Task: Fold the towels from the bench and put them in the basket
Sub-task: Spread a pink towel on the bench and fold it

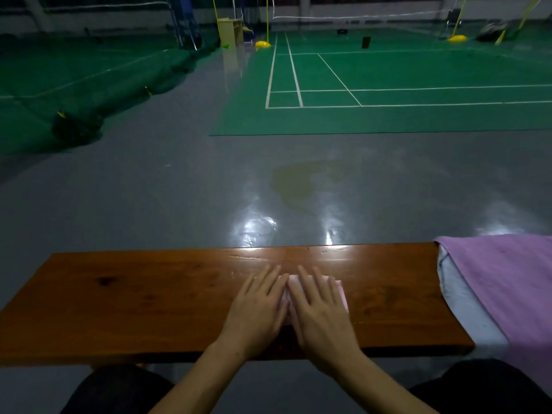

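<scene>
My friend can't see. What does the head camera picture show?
Two flat hands, left hand and right hand, press a small folded pink towel on a glossy brown wooden bench. Purple and grey towels drape its right end; green courts lie beyond.

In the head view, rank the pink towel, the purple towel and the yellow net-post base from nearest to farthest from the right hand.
From the right hand:
1. Pink towel, folded small, directly under the palm on the bench.
2. Purple towel, draped over the bench's right end.
3. Yellow net-post base, far off beside the court.
</scene>
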The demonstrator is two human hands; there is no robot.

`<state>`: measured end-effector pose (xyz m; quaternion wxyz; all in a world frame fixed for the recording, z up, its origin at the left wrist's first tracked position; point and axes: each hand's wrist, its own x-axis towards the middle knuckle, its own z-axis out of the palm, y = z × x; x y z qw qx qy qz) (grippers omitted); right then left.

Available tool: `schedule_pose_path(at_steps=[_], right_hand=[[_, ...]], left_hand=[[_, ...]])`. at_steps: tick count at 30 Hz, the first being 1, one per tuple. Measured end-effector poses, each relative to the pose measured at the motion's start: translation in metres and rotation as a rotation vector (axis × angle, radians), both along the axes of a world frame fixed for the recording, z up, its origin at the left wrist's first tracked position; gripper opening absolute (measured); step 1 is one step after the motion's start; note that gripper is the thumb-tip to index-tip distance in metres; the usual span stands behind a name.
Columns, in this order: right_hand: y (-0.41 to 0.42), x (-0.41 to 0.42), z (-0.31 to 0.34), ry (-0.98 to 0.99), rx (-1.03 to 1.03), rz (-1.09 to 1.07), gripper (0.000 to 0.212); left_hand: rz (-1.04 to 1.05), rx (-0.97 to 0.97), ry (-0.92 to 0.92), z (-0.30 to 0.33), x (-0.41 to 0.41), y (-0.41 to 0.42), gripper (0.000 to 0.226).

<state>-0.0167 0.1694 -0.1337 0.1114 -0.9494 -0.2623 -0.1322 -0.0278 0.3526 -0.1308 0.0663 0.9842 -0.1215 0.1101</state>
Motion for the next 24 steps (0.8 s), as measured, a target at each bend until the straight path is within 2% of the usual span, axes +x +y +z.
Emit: schedule_pose_path(at_steps=[4, 7, 10, 12, 14, 19, 22, 24], right_hand=[[-0.011, 0.009, -0.012, 0.141, -0.078, 0.029, 0.062], [-0.029, 0.028, -0.003, 0.316, -0.088, -0.043, 0.065], [-0.037, 0.034, 0.001, 0.285, -0.089, -0.085, 0.06], [-0.037, 0.034, 0.002, 0.219, -0.082, -0.113, 0.056], [-0.037, 0.03, 0.005, 0.208, -0.055, -0.112, 0.056], [-0.033, 0.021, 0.021, 0.391, -0.03, -0.051, 0.059], [-0.025, 0.016, 0.029, 0.445, -0.029, 0.026, 0.057], [-0.024, 0.018, 0.027, 0.446, -0.007, 0.037, 0.056]], left_hand=[[0.049, 0.067, 0.183, -0.007, 0.001, 0.004, 0.064], [0.101, 0.053, 0.257, 0.001, 0.001, 0.011, 0.071], [0.213, 0.001, 0.265, 0.007, 0.0, 0.022, 0.078], [0.302, -0.049, 0.181, 0.011, 0.001, 0.028, 0.078], [0.393, -0.091, 0.156, 0.013, 0.002, 0.033, 0.068], [0.595, -0.281, 0.299, 0.036, 0.004, 0.036, 0.062], [0.609, -0.365, 0.39, 0.042, 0.009, 0.035, 0.068], [0.578, -0.538, 0.399, 0.039, 0.015, 0.039, 0.06]])
